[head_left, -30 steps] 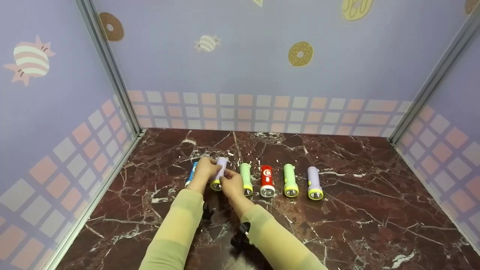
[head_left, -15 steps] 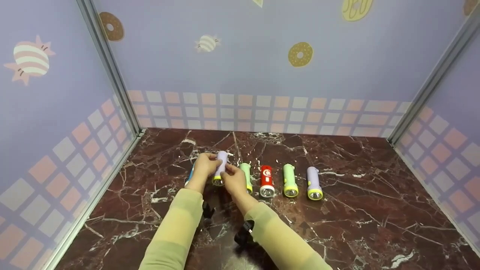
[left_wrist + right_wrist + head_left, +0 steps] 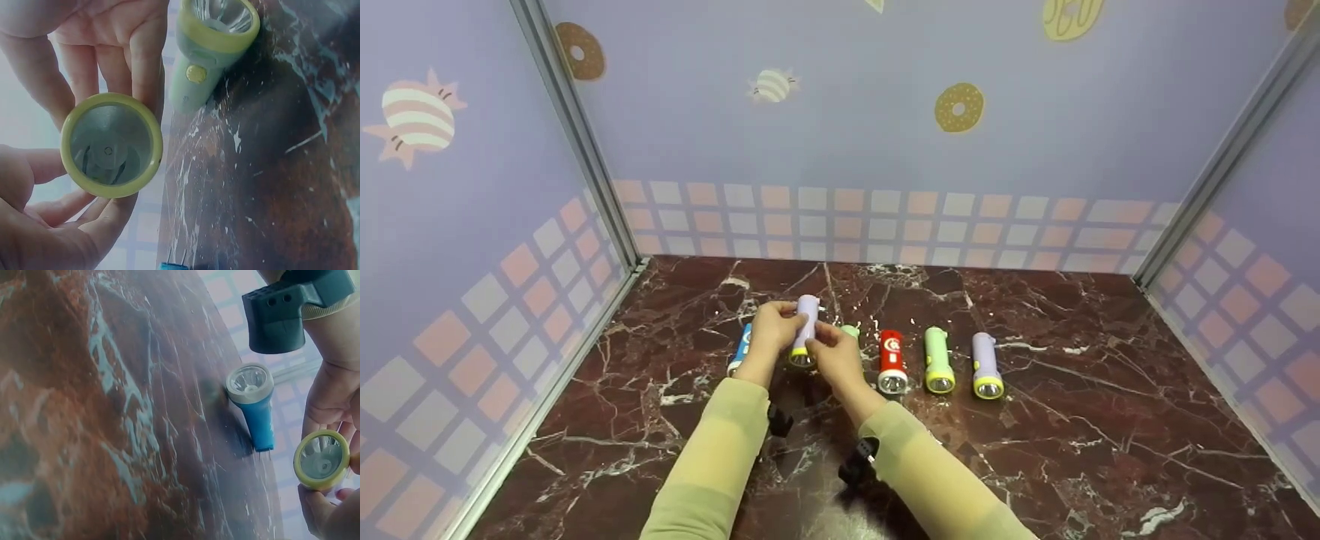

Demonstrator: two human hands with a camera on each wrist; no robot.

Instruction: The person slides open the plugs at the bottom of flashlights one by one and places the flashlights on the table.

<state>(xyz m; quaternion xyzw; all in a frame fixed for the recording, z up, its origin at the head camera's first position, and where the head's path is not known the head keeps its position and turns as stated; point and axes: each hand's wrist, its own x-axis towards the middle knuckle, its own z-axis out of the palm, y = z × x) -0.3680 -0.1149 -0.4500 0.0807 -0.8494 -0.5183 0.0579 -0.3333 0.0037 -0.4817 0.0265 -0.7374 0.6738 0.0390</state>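
A purple flashlight [image 3: 807, 324] with a yellow-rimmed head is held between both hands, its lens end toward me. My left hand [image 3: 775, 331] pinches it from the left, and my right hand [image 3: 838, 356] grips it from the right, nearer the lens. In the left wrist view, the flashlight's clear lens [image 3: 111, 145] faces the camera, with fingers on both sides; it appears raised off the tabletop. A blue flashlight [image 3: 259, 410] lies beside my left hand, partly covered by it in the head view. My right hand partly hides a green flashlight [image 3: 205, 53].
Farther right, a red flashlight [image 3: 892, 361], another green one [image 3: 938, 360] and a second purple one [image 3: 986, 365] lie in a row, lenses toward me. They rest on a dark red marbled tabletop [image 3: 1072, 450]. Patterned panels [image 3: 847, 135] enclose the back and sides.
Both hands have lifted the purple flashlight from the row and moved it slightly away from me. The other flashlights have stayed in place.
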